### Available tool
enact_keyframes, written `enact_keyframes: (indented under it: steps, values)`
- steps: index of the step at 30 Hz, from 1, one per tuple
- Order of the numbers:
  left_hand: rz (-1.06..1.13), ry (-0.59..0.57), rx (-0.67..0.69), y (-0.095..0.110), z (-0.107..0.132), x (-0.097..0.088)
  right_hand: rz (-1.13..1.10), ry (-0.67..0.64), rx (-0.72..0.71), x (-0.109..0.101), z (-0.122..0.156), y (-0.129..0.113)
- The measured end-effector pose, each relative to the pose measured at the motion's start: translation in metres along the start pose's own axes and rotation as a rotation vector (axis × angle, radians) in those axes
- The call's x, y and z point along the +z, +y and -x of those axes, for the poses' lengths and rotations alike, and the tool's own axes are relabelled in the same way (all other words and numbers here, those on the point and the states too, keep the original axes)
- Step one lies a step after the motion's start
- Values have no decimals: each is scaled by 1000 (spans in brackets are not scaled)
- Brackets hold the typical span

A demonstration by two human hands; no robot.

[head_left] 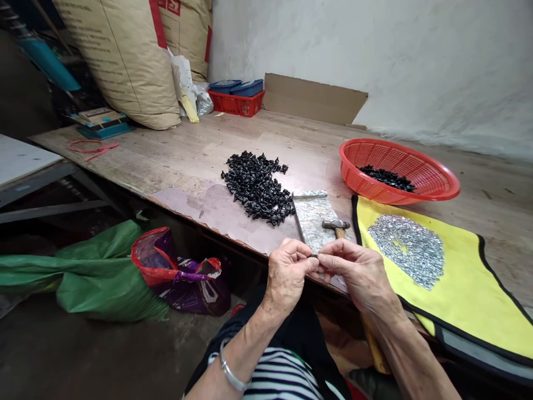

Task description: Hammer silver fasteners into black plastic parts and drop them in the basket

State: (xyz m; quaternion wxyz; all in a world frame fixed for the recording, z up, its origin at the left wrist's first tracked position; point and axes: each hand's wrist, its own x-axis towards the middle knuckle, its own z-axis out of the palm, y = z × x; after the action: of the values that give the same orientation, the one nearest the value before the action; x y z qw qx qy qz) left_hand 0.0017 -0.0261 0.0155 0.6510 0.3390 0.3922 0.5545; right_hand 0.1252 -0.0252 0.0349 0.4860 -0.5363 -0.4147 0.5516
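My left hand (289,272) and my right hand (353,269) meet over the table's front edge, fingertips pinched together. Between them shows a small black part (313,256), mostly covered by the fingers. Just beyond lies a silvery metal plate (314,219), with a hammer (336,225) resting on it, its wooden handle running under my right hand. Farther left is a heap of small black parts (260,186). To the right, many tiny shiny metal pieces (408,247) are spread on a yellow cloth (466,300) with black edging.
A red plastic basket (400,194) with more black parts stands at the right. Against the wall are a red crate (239,104) with blue boxes and a cardboard sheet (312,99). Large paper sacks (125,61) stand back left; green bags (108,272) lie below the table.
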Motion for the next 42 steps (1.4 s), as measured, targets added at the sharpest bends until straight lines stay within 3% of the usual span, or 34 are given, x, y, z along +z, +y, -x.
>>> enact_keyframes:
  steps: [4,10,17,21,24,28,31,34,39,42]
  values:
    - [43,-33,-95,-2,1,0,-71,40,35,1,-1,1]
    - [119,-65,-56,0,4,0,-191,-12,115,4,0,-1]
    - [101,-70,-68,2,1,1,-152,37,40,6,0,4]
    - [88,-55,-116,2,-2,1,-22,65,7,3,-1,5]
    - [95,-29,-131,2,-5,1,265,163,-60,-8,4,1]
    - [89,2,-136,1,-12,-3,1086,431,-250,-31,20,3]
    - [34,21,-152,-1,-22,-5,1398,437,-229,-43,26,12]
    - [-51,51,-178,-4,-33,-4,1206,339,-56,-49,20,16]
    - [-201,71,-227,-5,-45,1,137,112,401,-51,15,10]
    - [-227,82,-238,-4,-47,3,-190,14,520,-50,20,9]
